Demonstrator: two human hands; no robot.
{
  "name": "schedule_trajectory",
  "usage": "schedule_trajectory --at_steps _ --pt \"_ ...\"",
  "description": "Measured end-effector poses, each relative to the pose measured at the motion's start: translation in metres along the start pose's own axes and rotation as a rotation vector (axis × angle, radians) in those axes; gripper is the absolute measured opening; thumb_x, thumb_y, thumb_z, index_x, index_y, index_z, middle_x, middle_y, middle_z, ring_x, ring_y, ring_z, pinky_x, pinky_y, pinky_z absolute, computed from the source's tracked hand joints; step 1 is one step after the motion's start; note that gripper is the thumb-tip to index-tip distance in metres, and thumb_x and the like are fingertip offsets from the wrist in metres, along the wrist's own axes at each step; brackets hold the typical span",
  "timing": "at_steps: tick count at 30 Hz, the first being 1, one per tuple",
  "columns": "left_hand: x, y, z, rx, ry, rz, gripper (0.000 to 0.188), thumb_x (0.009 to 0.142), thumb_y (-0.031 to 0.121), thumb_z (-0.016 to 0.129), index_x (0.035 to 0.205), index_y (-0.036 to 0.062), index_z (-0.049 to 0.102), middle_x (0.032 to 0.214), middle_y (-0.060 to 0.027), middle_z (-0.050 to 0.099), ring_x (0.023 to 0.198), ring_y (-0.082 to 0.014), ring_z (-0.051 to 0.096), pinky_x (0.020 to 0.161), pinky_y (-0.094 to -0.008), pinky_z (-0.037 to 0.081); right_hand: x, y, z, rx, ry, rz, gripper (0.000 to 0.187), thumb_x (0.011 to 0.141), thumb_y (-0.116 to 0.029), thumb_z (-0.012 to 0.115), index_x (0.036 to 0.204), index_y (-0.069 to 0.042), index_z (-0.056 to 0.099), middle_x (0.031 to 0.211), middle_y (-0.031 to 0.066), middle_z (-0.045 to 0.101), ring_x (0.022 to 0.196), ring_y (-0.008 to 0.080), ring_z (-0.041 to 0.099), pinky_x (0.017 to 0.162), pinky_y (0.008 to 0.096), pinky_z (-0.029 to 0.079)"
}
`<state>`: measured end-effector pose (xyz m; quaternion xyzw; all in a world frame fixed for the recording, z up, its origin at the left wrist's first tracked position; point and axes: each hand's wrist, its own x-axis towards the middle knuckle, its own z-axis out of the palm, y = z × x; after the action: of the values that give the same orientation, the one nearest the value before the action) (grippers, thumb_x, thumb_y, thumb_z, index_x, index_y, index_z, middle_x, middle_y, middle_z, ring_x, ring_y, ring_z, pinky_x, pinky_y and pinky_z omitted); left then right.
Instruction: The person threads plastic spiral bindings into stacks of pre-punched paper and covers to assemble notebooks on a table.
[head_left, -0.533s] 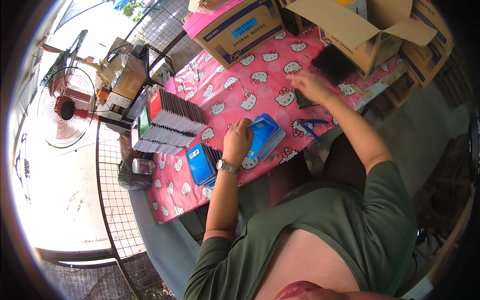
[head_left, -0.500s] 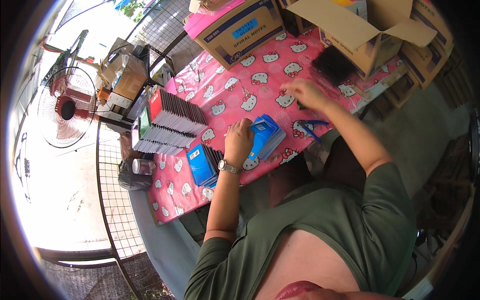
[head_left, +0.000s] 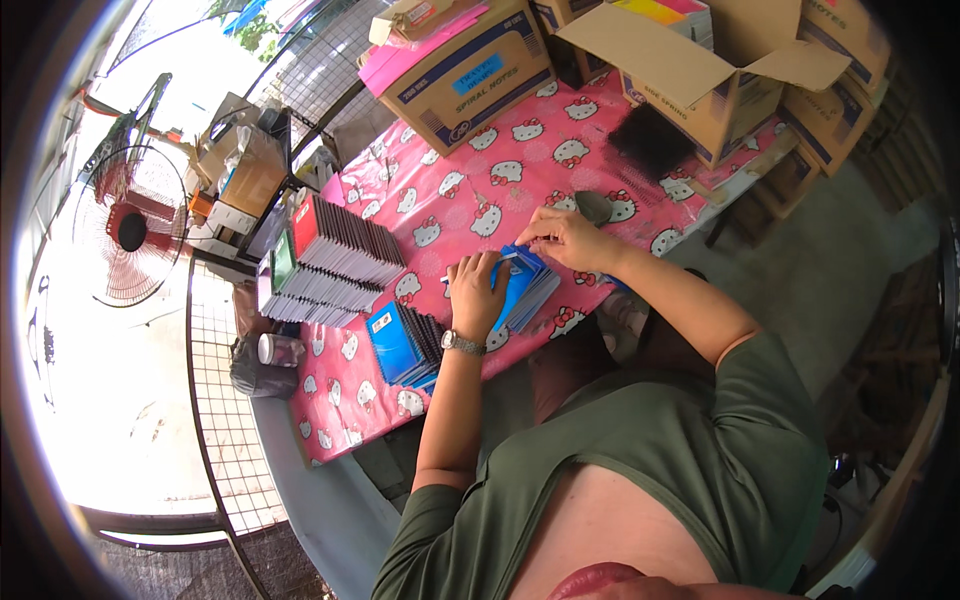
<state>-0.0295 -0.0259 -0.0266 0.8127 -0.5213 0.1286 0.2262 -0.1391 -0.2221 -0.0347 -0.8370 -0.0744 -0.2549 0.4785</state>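
Observation:
A fanned pile of blue notebooks (head_left: 528, 298) lies on the table in front of me. My left hand (head_left: 476, 292), with a watch on the wrist, is closed at the pile's left edge, thumb against the top notebook. Over the pile's far corner, my right hand (head_left: 566, 240) has its fingertips pinched together; what sits between them is too small to make out. A thin whitish sliver shows near the fingertips of both hands. Just beyond my right hand is a dark grey rounded thing (head_left: 593, 207). More blue spiral notebooks (head_left: 402, 342) lie left of my left wrist.
Tall rows of spiral notebooks (head_left: 345, 250) with red and green covers stand at the left. Cardboard boxes (head_left: 470, 85) line the far side, one open box (head_left: 690, 95) at the right. A black bristly heap (head_left: 650, 138) lies before it. A fan (head_left: 130, 230) stands far left.
My right hand has come left and nearer, from above the table to the blue pile's far corner. The grey rounded thing now shows beyond it. The blue-handled pliers are now mostly hidden by my right arm.

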Motion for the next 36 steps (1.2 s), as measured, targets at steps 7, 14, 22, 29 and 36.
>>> schedule_trajectory --at_steps 7,14,22,29,36 --pt "-0.002 -0.004 0.011 0.02 -0.014 0.037 0.017 0.091 0.022 0.061 0.098 0.0063 0.064 0.094 -0.0109 0.067 0.095 -0.0317 0.06 0.087 -0.0443 0.041 -0.013 0.005 0.002 -0.038 0.044 -0.079 0.02 0.084 -0.003 0.066 0.102 -0.008 0.07 0.094 0.0078 0.058 0.09 0.0248 0.061 0.082 0.0355 0.05" --pt "0.004 0.014 0.016 0.001 0.021 0.102 0.023 0.089 0.016 0.059 0.109 0.0042 0.059 0.101 -0.0137 0.065 0.097 -0.033 0.058 0.09 -0.0461 0.04 -0.017 0.002 -0.002 0.022 -0.029 0.167 0.023 0.086 -0.008 0.065 0.109 -0.007 0.066 0.096 0.013 0.066 0.095 0.0301 0.065 0.083 0.0396 0.051" --pt "0.009 0.028 0.018 -0.03 -0.087 0.122 0.028 0.087 0.013 0.061 0.112 0.002 0.055 0.102 -0.0151 0.064 0.098 -0.0341 0.058 0.092 -0.0469 0.04 -0.009 -0.009 -0.011 -0.349 -0.075 0.006 0.039 0.091 -0.013 0.057 0.129 -0.01 0.049 0.092 0.0119 0.064 0.08 0.0299 0.066 0.074 0.0399 0.052" --pt "0.01 0.024 0.017 -0.073 -0.071 0.163 0.018 0.092 0.014 0.057 0.107 0.0028 0.058 0.098 -0.0155 0.065 0.094 -0.0347 0.059 0.092 -0.0458 0.04 0.016 0.099 -0.043 -0.114 -0.199 0.471 0.047 0.087 -0.027 0.062 0.129 -0.012 0.052 0.134 0.0146 0.05 0.125 0.0325 0.049 0.1 0.0484 0.044" --pt "0.008 0.02 0.016 -0.116 -0.031 0.171 0.017 0.091 0.015 0.06 0.102 0.0024 0.06 0.097 -0.0132 0.065 0.095 -0.0339 0.058 0.093 -0.0451 0.04 -0.038 0.156 -0.009 -0.73 -0.294 0.421 0.046 0.078 -0.032 0.066 0.122 -0.021 0.064 0.159 0.0194 0.022 0.141 0.0454 0.028 0.111 0.0546 0.032"
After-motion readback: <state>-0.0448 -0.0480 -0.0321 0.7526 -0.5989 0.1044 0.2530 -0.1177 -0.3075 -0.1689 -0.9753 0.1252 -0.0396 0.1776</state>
